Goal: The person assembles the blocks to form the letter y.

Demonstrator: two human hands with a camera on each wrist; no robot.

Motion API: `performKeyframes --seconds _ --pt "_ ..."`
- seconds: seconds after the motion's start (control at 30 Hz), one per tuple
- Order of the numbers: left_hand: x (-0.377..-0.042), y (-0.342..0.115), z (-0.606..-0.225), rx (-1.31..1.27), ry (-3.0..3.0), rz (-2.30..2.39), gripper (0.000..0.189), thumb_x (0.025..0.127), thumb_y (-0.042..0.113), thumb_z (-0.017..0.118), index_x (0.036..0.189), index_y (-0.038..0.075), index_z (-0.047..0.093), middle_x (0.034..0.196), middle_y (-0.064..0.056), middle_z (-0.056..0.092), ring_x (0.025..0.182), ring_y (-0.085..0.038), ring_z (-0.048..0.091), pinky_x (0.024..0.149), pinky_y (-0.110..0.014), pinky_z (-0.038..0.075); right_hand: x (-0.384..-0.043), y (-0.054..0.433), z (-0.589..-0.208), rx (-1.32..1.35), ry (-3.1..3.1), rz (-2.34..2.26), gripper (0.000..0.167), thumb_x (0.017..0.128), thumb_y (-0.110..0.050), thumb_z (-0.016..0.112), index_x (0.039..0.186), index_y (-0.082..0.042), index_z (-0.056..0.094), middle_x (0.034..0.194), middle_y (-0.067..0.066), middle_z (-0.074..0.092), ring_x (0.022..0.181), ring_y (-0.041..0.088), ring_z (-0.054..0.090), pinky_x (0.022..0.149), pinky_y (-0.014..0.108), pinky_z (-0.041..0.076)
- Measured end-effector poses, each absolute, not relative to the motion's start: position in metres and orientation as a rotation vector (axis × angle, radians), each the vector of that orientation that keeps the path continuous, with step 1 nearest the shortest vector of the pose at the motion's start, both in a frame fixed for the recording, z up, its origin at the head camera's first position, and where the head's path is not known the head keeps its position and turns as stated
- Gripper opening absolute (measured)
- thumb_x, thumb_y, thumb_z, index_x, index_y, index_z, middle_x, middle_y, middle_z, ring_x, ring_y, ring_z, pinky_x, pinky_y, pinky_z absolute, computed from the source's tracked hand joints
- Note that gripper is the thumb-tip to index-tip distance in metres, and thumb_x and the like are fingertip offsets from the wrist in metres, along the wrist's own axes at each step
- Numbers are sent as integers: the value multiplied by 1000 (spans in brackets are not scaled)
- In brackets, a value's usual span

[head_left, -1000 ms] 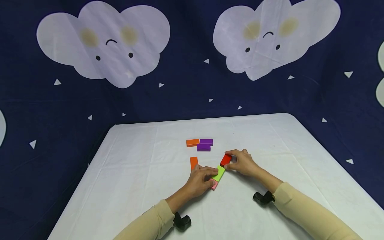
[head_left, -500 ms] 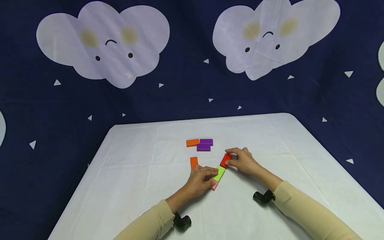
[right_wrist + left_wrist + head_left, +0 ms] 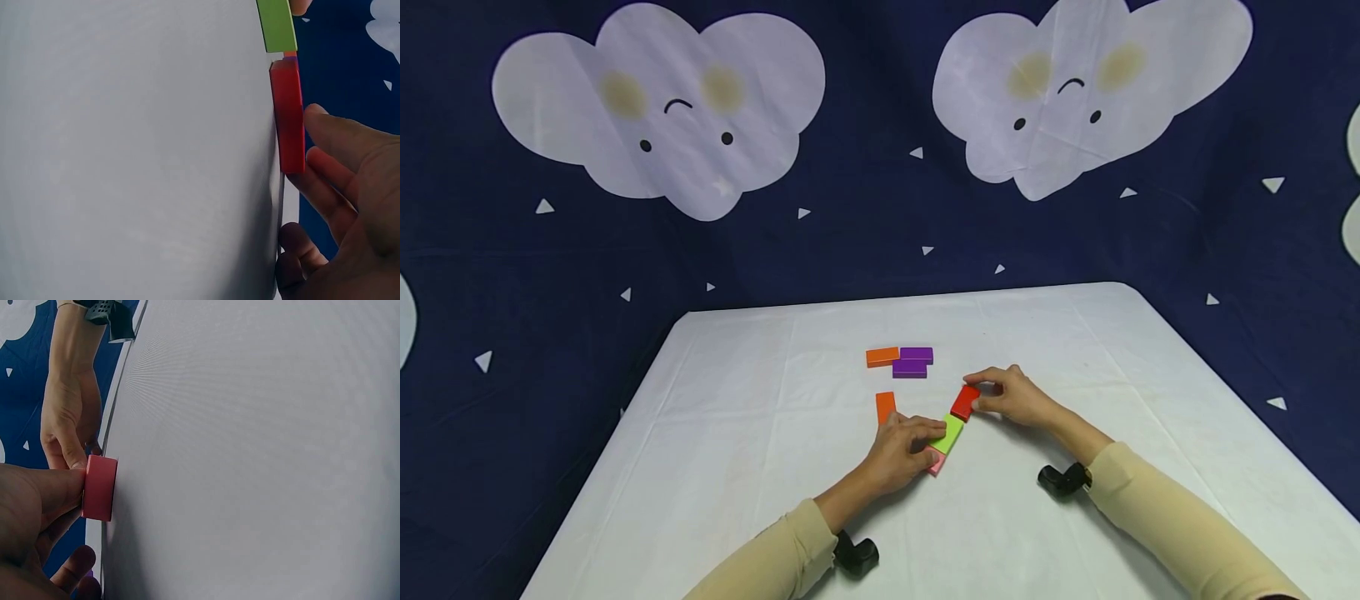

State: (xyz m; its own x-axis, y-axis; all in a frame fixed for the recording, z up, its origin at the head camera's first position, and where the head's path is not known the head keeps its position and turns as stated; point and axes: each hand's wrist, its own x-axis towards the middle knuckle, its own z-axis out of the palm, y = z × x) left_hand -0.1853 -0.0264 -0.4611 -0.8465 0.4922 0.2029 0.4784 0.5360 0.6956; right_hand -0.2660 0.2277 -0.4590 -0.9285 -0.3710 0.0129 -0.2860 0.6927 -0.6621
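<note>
A pink block (image 3: 936, 467), a lime-green block (image 3: 953, 431) and a red block (image 3: 966, 401) form a slanted row on the white table. My left hand (image 3: 891, 454) rests its fingertips on the green block and its thumb on the pink one. In the left wrist view, that thumb lies against the pink block (image 3: 99, 489). My right hand (image 3: 1018, 398) is at the red block, index finger by its far end. The right wrist view shows the right thumb beside the red block (image 3: 289, 119), and a narrow gap between red and green (image 3: 277, 26).
Behind my left hand lies an orange block (image 3: 886, 406), partly covered by it. Farther back, another orange block (image 3: 882, 357) touches two purple blocks (image 3: 916, 355). A dark blue cloth with clouds (image 3: 658, 108) hangs behind the white table (image 3: 737, 467).
My right thumb has come off the top of the red block to its right side, and the right hand has shifted slightly right. The left hand and the blocks keep their places.
</note>
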Motion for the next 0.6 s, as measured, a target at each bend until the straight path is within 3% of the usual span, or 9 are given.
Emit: performKeyframes --seconds 0.27,0.6 --pt "-185 -26 -460 860 2741 1234 32 83 12 69 115 11 69 121 4 67 96 -14 46 81 -24 31 -266 227 -460 -565 2810 -1037 43 77 -24 75 119 -20 66 87 2 58 83 21 36 67 31 28" --pt "-185 -26 -460 889 2753 1228 33 82 12 69 115 10 69 121 3 67 96 -14 46 82 -24 31 -262 223 -459 -554 2804 -1033 41 77 -25 75 117 -21 67 87 4 53 83 21 35 66 31 28"
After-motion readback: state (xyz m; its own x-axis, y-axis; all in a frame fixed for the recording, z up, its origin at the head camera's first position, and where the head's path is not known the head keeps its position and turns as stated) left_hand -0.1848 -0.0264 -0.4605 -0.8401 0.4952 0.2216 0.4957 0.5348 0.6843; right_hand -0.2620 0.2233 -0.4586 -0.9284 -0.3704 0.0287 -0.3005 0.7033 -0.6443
